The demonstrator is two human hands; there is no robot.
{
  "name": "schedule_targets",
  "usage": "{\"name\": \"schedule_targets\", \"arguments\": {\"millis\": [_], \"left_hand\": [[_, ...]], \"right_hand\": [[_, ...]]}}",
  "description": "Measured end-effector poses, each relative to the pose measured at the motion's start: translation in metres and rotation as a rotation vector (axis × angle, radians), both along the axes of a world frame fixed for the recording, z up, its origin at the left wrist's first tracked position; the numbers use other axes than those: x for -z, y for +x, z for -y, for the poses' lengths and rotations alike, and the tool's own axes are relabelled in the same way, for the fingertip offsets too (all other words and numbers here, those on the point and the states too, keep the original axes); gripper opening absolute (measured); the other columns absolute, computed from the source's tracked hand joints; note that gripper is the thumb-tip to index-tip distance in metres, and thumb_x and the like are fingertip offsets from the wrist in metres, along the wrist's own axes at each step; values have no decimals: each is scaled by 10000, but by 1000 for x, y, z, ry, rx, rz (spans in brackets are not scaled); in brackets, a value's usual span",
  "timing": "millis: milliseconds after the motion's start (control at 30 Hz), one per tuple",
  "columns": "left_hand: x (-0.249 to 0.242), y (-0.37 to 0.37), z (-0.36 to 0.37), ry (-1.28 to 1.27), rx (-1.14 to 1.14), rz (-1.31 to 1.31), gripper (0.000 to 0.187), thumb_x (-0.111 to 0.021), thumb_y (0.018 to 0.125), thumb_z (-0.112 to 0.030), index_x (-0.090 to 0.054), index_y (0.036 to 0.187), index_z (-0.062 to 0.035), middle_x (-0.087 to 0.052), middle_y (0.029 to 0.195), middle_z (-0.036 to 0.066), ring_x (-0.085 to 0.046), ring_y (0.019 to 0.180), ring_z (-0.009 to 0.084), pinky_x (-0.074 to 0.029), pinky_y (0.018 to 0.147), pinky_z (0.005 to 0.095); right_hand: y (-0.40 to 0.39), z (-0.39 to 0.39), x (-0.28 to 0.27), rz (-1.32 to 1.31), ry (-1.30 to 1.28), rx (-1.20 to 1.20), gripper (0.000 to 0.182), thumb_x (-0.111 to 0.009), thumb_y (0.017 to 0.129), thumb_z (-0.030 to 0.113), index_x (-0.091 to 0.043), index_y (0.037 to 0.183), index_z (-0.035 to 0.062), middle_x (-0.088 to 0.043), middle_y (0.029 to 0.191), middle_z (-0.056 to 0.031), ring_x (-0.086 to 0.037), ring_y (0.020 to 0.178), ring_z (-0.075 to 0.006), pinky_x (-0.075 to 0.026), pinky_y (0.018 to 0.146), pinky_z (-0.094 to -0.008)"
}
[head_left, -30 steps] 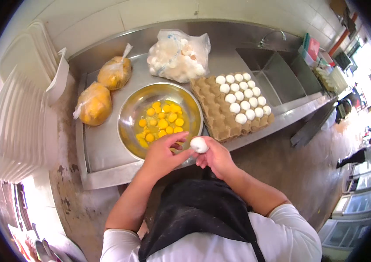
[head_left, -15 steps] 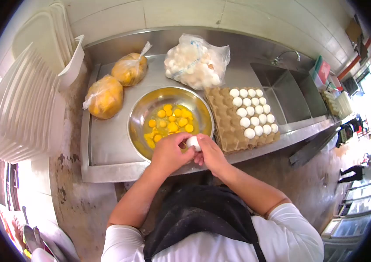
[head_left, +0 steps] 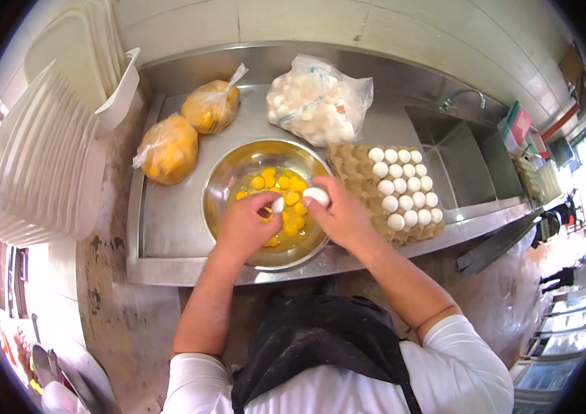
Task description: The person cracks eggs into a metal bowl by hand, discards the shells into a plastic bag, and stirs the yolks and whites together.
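Observation:
Over a steel bowl (head_left: pixel 214 181) of several yolks and clear egg white, both hands hold parts of a cracked egg, apart from each other. My left hand (head_left: pixel 248 224) pinches a small white eggshell piece (head_left: pixel 277 205) between thumb and fingers. Closed round a larger white eggshell (head_left: pixel 316 196) is my right hand (head_left: pixel 341 217). Raw egg yolks (head_left: pixel 293 198) lie in the bowl under the hands, partly hidden by them. Right of the bowl, a cardboard egg tray (head_left: pixel 355 176) carries rows of whole white eggs (head_left: pixel 401 185) on its right side.
Behind the bowl sits a clear bag of eggshells (head_left: pixel 320 103). Two tied bags of yellow-orange contents (head_left: pixel 169 148) stand at the back left. A steel sink (head_left: pixel 455 159) with a tap (head_left: pixel 464 95) lies to the right. White plastic trays (head_left: pixel 44 159) are stacked at left.
Both hands have moved from the bowl's near rim forward over its middle and drawn apart. The egg, whole-looking between them before, is now split, a shell part in each hand.

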State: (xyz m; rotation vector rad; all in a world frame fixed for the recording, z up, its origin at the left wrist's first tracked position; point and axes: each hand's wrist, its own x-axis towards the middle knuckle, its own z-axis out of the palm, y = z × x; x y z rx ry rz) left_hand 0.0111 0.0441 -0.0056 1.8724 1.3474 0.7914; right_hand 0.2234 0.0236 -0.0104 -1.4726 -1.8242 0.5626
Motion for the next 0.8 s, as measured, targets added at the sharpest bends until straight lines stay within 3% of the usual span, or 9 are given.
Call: {"name": "schedule_targets", "arguments": {"millis": [67, 133, 200, 233, 267, 333, 500, 633, 800], "left_hand": [[4, -3, 0, -57, -50, 214, 366, -712, 783, -140, -663, 1125, -18, -711, 992, 100, -682, 894, 166, -538, 775, 287], [12, 1, 2, -109, -99, 432, 371, -720, 790, -134, -659, 1142, -32, -700, 1060, 101, -673, 957, 173, -536, 810, 300], [24, 16, 7, -141, -28, 796, 380, -737, 797, -132, -658, 1163, -66, -644, 1207, 105, -615, 1106, 185, -516, 886, 329], [26, 23, 10, -74, -18, 671, 394, -765, 774, -151, -663, 1145, -62, -598, 1275, 142, -564, 1190, 221, -472, 959, 359], [27, 31, 12, -67, -18, 677, 394, -765, 774, -151, -663, 1145, -62, -598, 1275, 142, -564, 1190, 221, -472, 959, 359], [26, 47, 15, 233, 37, 259, 443, -756, 776, -113, -624, 1191, -26, -597, 1265, 142, -536, 1217, 219, -467, 956, 358], [13, 62, 23, 95, -99, 272, 734, -797, 729, -178, -466, 1373, -61, -577, 1280, 124, -564, 1155, 222, -461, 946, 358], [11, 51, 31, -21, -191, 333, 695, -803, 726, -195, -509, 1340, -56, -605, 1243, 134, -595, 1098, 216, -486, 882, 351], [25, 52, 32, -137, -191, 502, 609, -766, 784, -163, -515, 1324, -33, -618, 1201, 115, -595, 1078, 183, -491, 860, 321]], "right_hand": [[2, -4, -5, 8, 54, 66, 424, -509, 950, 429, -553, 1115, 41, -658, 935, -66, -614, 728, -152, -494, 650, -306], [6, -11, 0, -565, -352, 92, 408, -523, 941, 430, -565, 1119, 66, -666, 947, -59, -626, 740, -169, -489, 627, -315], [13, -10, 4, -856, -642, -5, 402, -526, 939, 441, -572, 1115, 83, -665, 942, -55, -620, 727, -157, -475, 604, -293], [17, -9, 4, -1145, -934, -105, 396, -529, 938, 452, -579, 1112, 100, -663, 938, -51, -613, 715, -146, -461, 582, -272], [17, -8, 3, -1137, -929, -108, 396, -529, 938, 452, -579, 1112, 100, -663, 938, -51, -613, 715, -146, -461, 582, -272], [13, -6, -2, -1295, -1087, -210, 369, -522, 939, 462, -593, 1090, 133, -654, 910, -29, -594, 687, -123, -435, 551, -248], [49, -53, 16, -1318, -999, -79, 263, -567, 934, 393, -588, 1091, 183, -636, 857, -12, -575, 661, -99, -420, 525, -237], [73, -136, -9, -1457, -710, 120, 437, -523, 947, 427, -526, 1240, 103, -654, 992, -84, -638, 789, -159, -503, 653, -300], [81, -179, -39, -1399, -695, 238, 623, -528, 936, 456, -405, 1378, 34, -628, 1119, -131, -638, 932, -215, -517, 756, -332]]}}
